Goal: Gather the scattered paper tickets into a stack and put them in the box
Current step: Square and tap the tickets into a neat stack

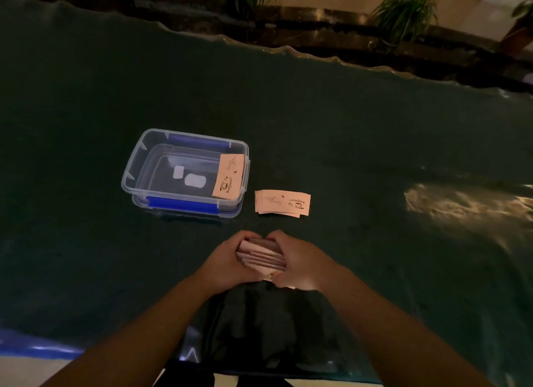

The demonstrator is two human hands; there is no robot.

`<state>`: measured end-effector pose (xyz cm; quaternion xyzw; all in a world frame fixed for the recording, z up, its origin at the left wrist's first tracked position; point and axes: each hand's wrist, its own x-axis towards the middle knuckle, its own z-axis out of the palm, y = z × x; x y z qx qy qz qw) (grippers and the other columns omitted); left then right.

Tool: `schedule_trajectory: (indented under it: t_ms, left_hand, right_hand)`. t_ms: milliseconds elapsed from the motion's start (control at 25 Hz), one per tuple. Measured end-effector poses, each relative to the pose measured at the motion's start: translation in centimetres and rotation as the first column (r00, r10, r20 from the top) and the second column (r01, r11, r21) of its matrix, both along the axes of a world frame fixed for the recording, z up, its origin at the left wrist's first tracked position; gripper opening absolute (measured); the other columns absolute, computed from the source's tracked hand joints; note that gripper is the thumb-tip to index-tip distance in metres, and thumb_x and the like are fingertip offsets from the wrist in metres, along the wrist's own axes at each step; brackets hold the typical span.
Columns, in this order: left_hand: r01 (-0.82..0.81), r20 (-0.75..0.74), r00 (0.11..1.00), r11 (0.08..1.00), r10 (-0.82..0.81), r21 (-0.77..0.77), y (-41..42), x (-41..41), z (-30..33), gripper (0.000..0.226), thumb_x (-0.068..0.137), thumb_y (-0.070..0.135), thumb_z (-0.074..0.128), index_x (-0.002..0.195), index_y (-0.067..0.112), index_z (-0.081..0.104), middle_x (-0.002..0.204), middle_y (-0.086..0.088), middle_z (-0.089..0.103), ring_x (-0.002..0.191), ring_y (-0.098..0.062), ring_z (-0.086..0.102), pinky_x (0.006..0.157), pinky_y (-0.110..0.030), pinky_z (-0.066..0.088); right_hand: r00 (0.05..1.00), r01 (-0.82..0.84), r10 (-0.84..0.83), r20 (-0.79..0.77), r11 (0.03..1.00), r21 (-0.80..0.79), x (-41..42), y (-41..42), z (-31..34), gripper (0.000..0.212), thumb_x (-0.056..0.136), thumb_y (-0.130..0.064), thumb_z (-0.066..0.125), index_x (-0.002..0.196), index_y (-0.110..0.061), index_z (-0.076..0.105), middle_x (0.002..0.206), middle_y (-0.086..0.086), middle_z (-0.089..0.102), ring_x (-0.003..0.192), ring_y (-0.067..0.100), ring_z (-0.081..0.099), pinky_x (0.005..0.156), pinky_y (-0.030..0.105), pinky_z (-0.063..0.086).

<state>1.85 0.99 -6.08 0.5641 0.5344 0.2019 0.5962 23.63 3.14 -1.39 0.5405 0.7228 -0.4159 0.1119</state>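
A bundle of pale pink paper tickets (261,255) is squeezed between my left hand (227,261) and my right hand (297,262), low over the dark table near its front edge. Another small pile of tickets (282,203) with a coffee-cup print lies flat on the table beyond my hands. A clear plastic box (135,167) with blue clips stands to the left of that pile. One ticket (228,176) leans inside the box against its right wall.
The table wears a dark green cloth (375,155) under a shiny plastic sheet with a bright glare patch at the right. A dark crumpled bag (265,323) lies at the front edge below my hands. Potted plants (403,11) stand behind the table.
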Motion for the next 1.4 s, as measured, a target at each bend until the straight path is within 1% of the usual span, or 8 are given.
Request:
schedule_trajectory:
  t_ms: [160,400,600,720,840,1080,1200,1400]
  left_hand:
    - [-0.043,0.154,0.986,0.991,0.062,-0.126,2.8,1.5,2.6,0.063,0.061,0.026,0.1,0.113,0.046,0.069,0.119,0.008,0.079,0.11,-0.01,0.075,0.09,-0.033,0.061]
    - [-0.225,0.29,0.889,0.89,0.355,-0.397,6.9,3.6,3.6,0.07,0.064,0.022,0.093,0.129,0.024,0.066,0.116,0.002,0.081,0.107,-0.016,0.078,0.092,-0.042,0.062]
    - [-0.34,0.29,0.781,0.767,0.553,-0.544,8.2,5.8,3.3,0.053,0.073,0.014,0.087,0.123,0.019,0.068,0.108,-0.003,0.084,0.098,-0.016,0.081,0.082,-0.035,0.066]
    - [-0.433,0.151,0.809,0.75,0.568,-0.501,9.0,7.0,3.0,0.037,0.084,0.018,0.086,0.117,0.023,0.071,0.11,-0.003,0.082,0.102,-0.017,0.078,0.091,-0.039,0.064]
    - [-0.457,-0.031,0.881,0.834,0.472,-0.308,9.7,7.9,3.1,0.031,0.086,0.038,0.083,0.114,0.031,0.07,0.11,0.005,0.078,0.109,-0.014,0.071,0.093,-0.038,0.058]
    - [-0.504,-0.443,0.818,0.829,0.368,-0.243,11.1,9.5,2.5,0.093,0.082,0.071,0.069,0.155,0.02,0.043,0.155,-0.01,0.042,0.143,-0.032,0.042,0.118,-0.053,0.036]
    - [-0.55,-0.39,0.815,0.785,0.43,-0.284,11.3,9.8,2.1,0.094,0.081,0.068,0.068,0.157,0.021,0.039,0.154,-0.01,0.044,0.141,-0.032,0.044,0.116,-0.055,0.039]
    - [-0.6,-0.302,0.8,0.716,0.519,-0.357,11.2,9.4,2.3,0.087,0.079,0.06,0.072,0.151,0.022,0.043,0.141,-0.007,0.058,0.128,-0.029,0.057,0.109,-0.053,0.047]
  right_hand:
    - [0.991,0.063,-0.073,-0.116,0.994,-0.093,2.6,4.0,2.5,0.074,0.062,-0.031,0.091,0.126,-0.042,0.055,0.113,-0.016,0.072,0.099,0.006,0.071,0.083,0.032,0.062]
    - [0.876,0.412,-0.418,-0.242,0.908,-0.076,6.9,9.0,4.3,0.086,0.057,-0.056,0.096,0.133,-0.042,0.058,0.121,-0.009,0.069,0.106,0.012,0.071,0.083,0.032,0.056]
    - [0.39,0.754,-0.815,-0.429,0.55,-0.359,7.6,8.2,1.1,0.084,0.073,-0.025,0.098,0.144,-0.028,0.054,0.121,0.006,0.078,0.108,0.025,0.078,0.09,0.042,0.063]
    - [0.165,0.803,-0.898,-0.408,0.363,-0.472,6.8,7.4,-1.1,0.056,0.082,-0.026,0.091,0.132,-0.021,0.066,0.11,0.003,0.085,0.109,0.023,0.077,0.083,0.038,0.06]
    - [0.12,0.81,-0.913,-0.39,0.317,-0.494,5.6,7.5,-2.6,0.025,0.092,-0.029,0.082,0.114,-0.019,0.077,0.103,0.002,0.087,0.11,0.025,0.079,0.088,0.04,0.061]
    - [0.109,0.836,-0.95,-0.292,0.246,-0.49,4.7,8.4,-4.1,0.034,0.091,-0.038,0.083,0.118,-0.02,0.073,0.105,0.004,0.085,0.099,0.021,0.08,0.088,0.04,0.063]
    - [0.097,0.851,-0.957,-0.274,0.222,-0.475,4.5,8.8,-4.3,0.035,0.091,-0.038,0.083,0.117,-0.021,0.069,0.108,0.004,0.082,0.104,0.02,0.076,0.099,0.046,0.061]
    - [0.088,0.806,-0.954,-0.286,0.237,-0.542,4.2,9.1,-4.0,0.033,0.092,-0.03,0.083,0.119,-0.017,0.069,0.108,0.005,0.083,0.103,0.019,0.076,0.08,0.036,0.063]
